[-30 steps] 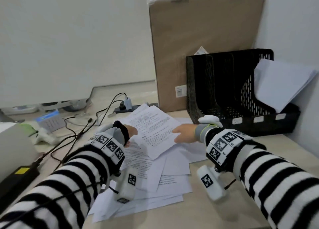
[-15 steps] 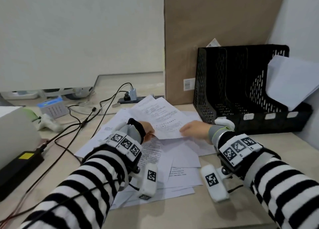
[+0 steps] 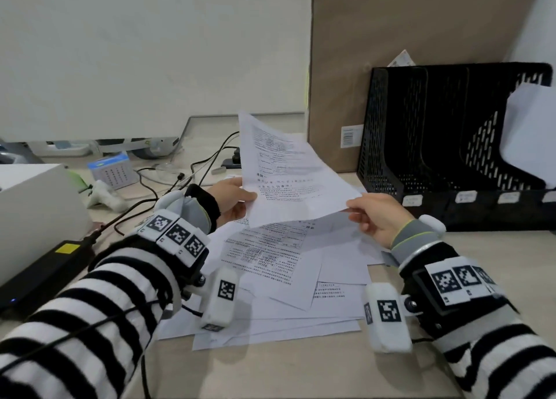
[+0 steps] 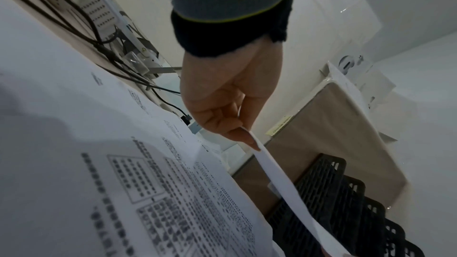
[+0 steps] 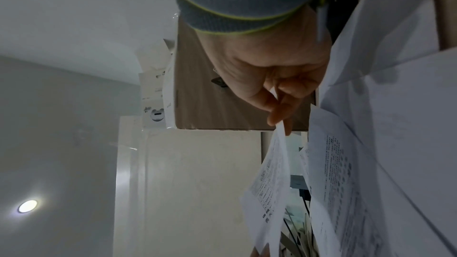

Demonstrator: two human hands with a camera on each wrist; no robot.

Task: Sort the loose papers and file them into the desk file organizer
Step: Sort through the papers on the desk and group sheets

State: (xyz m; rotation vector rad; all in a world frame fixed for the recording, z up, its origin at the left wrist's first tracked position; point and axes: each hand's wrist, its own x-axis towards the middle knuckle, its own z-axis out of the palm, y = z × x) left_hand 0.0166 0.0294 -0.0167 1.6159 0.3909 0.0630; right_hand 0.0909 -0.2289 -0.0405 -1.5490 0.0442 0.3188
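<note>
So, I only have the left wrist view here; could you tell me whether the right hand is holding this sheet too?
Observer: Yes. The right hand pinches the sheet at its right corner between thumb and fingers, while the left hand holds the opposite edge.
Operator: Thank you. Is its printed side facing the person?
Observer: It is. The head view shows lines of print on the upper face, tilted toward the person.
Operator: And is anything filed in the organizer already?
Observer: The file organizer has white paper leaning in its rightmost compartment. I see none in the other slots.
</note>
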